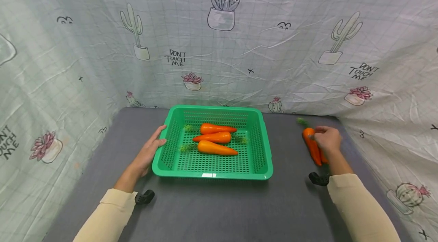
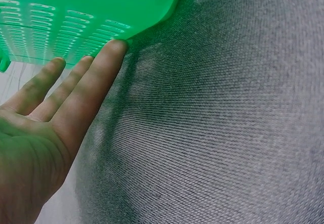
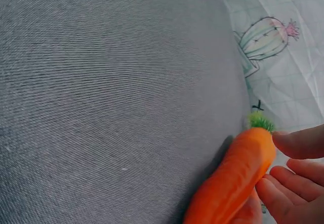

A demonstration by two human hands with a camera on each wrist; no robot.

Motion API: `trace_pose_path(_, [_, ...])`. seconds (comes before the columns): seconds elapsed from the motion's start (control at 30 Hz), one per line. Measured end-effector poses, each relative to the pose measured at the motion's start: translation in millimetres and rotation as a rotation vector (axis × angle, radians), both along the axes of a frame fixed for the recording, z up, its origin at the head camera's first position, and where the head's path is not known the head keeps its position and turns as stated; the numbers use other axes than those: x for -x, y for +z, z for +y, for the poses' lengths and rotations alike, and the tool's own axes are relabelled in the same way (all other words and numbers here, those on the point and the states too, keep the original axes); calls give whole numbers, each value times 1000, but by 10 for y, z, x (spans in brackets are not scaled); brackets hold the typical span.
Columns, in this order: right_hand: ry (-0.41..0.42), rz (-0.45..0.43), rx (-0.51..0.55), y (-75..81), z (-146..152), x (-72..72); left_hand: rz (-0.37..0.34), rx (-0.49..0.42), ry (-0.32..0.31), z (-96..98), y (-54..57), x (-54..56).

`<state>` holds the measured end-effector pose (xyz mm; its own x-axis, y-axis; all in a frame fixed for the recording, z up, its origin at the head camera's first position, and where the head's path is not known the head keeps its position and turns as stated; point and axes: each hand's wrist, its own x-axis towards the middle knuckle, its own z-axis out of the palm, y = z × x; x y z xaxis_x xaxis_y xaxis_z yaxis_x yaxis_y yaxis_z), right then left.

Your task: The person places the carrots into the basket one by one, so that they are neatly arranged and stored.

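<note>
A green plastic basket (image 1: 212, 175) stands mid-table with three orange carrots inside: the back carrot (image 1: 219, 128), the middle carrot (image 1: 213, 137) and the front carrot (image 1: 217, 148). My left hand (image 1: 148, 154) rests against its left side; in the left wrist view the straight fingers (image 2: 93, 90) lie along the slotted wall. On the right, my right hand (image 1: 329, 141) is at the thick end of a carrot (image 1: 311, 147) with a green tuft. Its thumb and fingertips (image 3: 286, 145) are spread at that end. A second carrot (image 1: 323, 157) lies beside it, partly hidden by the hand.
Dark grey cloth (image 1: 232, 207) covers the table. Behind and at both sides hangs a pale curtain (image 1: 253, 44) printed with cacti, meeting the table's back edge just behind the basket. Black wrist straps (image 1: 145, 197) sit at both sleeve cuffs.
</note>
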<state>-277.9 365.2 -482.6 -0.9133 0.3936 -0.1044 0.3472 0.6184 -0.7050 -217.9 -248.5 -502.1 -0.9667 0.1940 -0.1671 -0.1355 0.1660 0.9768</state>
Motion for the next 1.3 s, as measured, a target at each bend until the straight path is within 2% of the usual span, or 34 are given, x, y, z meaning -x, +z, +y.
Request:
trace_pose_path(0.23, [79,-20,-36,-133,-91,36,0,-19,-10,3,-10,9])
trace_pose_path(0.37, [58,-17,-41,-184,-174,55,3,-7,-11,3,-11,7])
trace_pose_path(0.67, [48,-10,-35,-177,-260,76,2,3,3,2,3,-4])
trace_pose_path(0.93, [60,12,20,-84,-327,57,10,-7,4,-10,17,-16])
trace_pose_path(1.3, [96,49,112,156,-463,14,22,4,4,11,-21,-3])
